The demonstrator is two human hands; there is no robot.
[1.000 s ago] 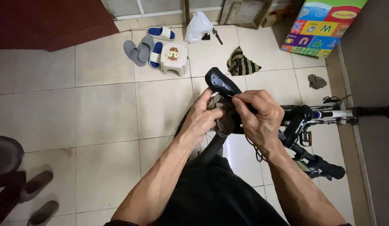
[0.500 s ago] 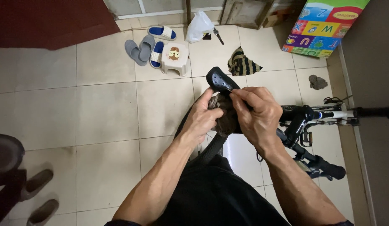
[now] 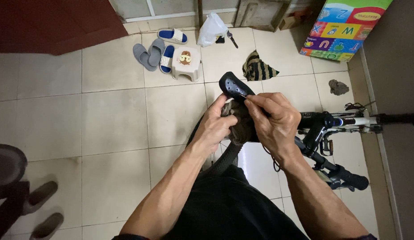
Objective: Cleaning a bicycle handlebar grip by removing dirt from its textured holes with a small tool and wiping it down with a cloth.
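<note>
Left hand [image 3: 216, 126] curled, right hand [image 3: 272, 121] pinching, forearms converging

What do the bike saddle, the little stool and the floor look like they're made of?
Saddle: black, smooth, slightly glossy, probably plastic or synthetic leather, judging by its sheen. Stool: white, one-piece, rounded edges, likely moulded plastic. Floor: pale glazed ceramic tiles, with grout lines and soft reflections.

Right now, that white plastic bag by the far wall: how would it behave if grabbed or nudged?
The white plastic bag looks thin and crumpled, so probably floppy and likely to collapse when gripped. It stands bunched to a peak, so it is probably light and would slide or topple on the smooth tile floor. Its contents are hidden, so weight is uncertain.
</note>
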